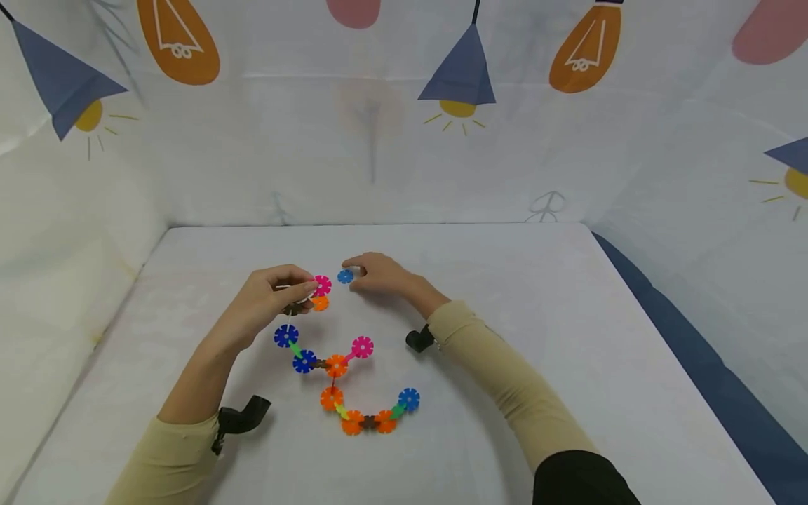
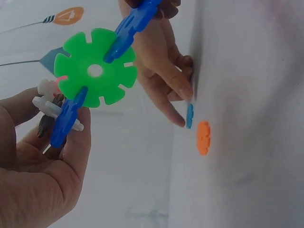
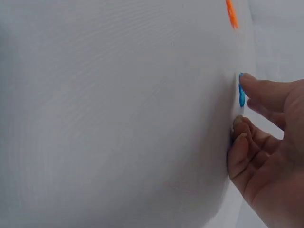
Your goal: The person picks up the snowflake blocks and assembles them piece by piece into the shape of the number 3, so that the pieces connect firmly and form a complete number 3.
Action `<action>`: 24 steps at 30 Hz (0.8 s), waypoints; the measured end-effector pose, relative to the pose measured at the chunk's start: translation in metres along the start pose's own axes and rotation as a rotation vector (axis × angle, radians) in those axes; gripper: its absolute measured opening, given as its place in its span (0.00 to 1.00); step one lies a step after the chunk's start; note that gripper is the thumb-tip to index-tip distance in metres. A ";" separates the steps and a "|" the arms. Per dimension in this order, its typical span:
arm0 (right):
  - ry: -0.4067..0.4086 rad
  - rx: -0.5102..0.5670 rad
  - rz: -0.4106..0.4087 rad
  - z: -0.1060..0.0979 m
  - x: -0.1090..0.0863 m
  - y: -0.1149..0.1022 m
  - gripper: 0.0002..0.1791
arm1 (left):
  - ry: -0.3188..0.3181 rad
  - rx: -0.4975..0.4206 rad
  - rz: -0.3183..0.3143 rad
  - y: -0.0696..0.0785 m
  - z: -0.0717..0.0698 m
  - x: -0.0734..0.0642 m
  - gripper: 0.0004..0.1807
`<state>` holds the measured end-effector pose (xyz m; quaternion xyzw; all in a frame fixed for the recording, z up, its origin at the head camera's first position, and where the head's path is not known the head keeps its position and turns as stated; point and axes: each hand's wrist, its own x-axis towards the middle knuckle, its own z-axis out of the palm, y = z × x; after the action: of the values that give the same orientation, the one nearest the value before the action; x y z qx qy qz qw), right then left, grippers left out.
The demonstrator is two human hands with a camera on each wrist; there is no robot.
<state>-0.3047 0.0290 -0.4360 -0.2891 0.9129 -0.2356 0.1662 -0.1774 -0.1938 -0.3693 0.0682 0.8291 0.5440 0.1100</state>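
My left hand pinches the upper end of a chain of slotted plastic snowflake discs, by a pink disc. From there white and brown discs, then dark blue discs and a green disc, run down toward me. Lower on the chain are orange discs, and a blue disc ends it. My right hand has thumb and forefinger at opposite edges of a loose blue disc, low over the table. Beside it lies a loose orange disc.
The white table reaches back to a hanging white cloth printed with lamps and bulbs. Dark blue material shows past the table's right edge. A black wrist mount sticks out from my left sleeve.
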 end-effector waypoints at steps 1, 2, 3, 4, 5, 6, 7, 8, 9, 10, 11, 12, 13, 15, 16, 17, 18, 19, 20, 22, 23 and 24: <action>0.000 -0.010 0.003 0.001 0.000 -0.001 0.27 | -0.002 0.000 0.003 0.000 0.000 0.000 0.20; 0.002 -0.023 0.006 0.002 0.001 -0.002 0.26 | -0.004 0.002 0.005 0.000 0.000 0.000 0.20; 0.007 -0.033 0.008 0.004 0.001 -0.002 0.25 | -0.006 0.003 0.006 0.000 0.000 0.000 0.20; 0.015 -0.038 0.010 0.005 0.002 -0.003 0.23 | -0.006 0.005 0.006 0.000 0.000 0.000 0.20; 0.023 -0.042 0.013 0.007 0.002 -0.003 0.22 | -0.006 0.008 0.005 0.000 0.000 0.000 0.20; 0.032 -0.042 0.014 0.008 0.002 -0.004 0.21 | -0.006 0.011 0.003 0.000 0.000 0.000 0.20; 0.041 -0.043 0.014 0.009 0.003 -0.004 0.21 | -0.004 0.014 0.001 0.000 0.000 0.000 0.20; 0.049 -0.048 0.014 0.010 0.003 -0.005 0.20 | -0.002 0.017 -0.002 0.000 0.000 0.000 0.20; 0.056 -0.053 0.013 0.011 0.003 -0.006 0.19 | -0.001 0.019 -0.004 0.000 0.000 0.001 0.20; 0.061 -0.060 0.012 0.012 0.004 -0.007 0.19 | 0.000 0.021 -0.005 -0.001 0.000 0.001 0.20; 0.065 -0.070 0.011 0.012 0.004 -0.008 0.18 | 0.000 0.022 -0.007 -0.001 0.000 0.001 0.20; 0.068 -0.081 0.008 0.013 0.005 -0.009 0.17 | -0.001 0.020 -0.008 -0.001 0.001 0.001 0.20; 0.069 -0.090 0.007 0.013 0.005 -0.009 0.16 | -0.002 0.019 -0.007 -0.001 0.001 0.002 0.20; 0.065 -0.088 0.005 0.013 0.006 -0.011 0.14 | -0.003 0.014 -0.005 -0.002 0.001 0.002 0.20; 0.060 -0.082 0.004 0.013 0.007 -0.012 0.13 | -0.002 0.013 -0.004 -0.002 0.001 0.002 0.19; 0.053 -0.070 0.001 0.013 0.007 -0.013 0.12 | -0.001 0.012 -0.001 -0.002 0.002 0.002 0.19; 0.044 -0.051 0.001 0.012 0.007 -0.014 0.11 | 0.000 0.010 0.002 -0.002 0.002 0.003 0.19; 0.034 -0.022 0.001 0.011 0.007 -0.015 0.11 | 0.001 0.009 0.005 -0.002 0.002 0.003 0.19; 0.026 0.007 0.003 0.010 0.006 -0.016 0.11 | 0.002 0.009 0.008 -0.002 0.002 0.003 0.19; 0.016 0.064 0.006 0.009 0.005 -0.017 0.10 | 0.003 0.009 0.011 -0.002 0.002 0.003 0.19; 0.012 0.097 0.007 0.009 0.004 -0.017 0.10 | 0.002 0.007 0.012 -0.002 0.003 0.004 0.19; 0.012 0.126 0.008 0.009 0.003 -0.017 0.09 | 0.001 0.003 0.013 -0.002 0.003 0.004 0.19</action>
<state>-0.2956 0.0125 -0.4349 -0.2730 0.8984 -0.2934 0.1795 -0.1805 -0.1911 -0.3726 0.0737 0.8296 0.5433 0.1059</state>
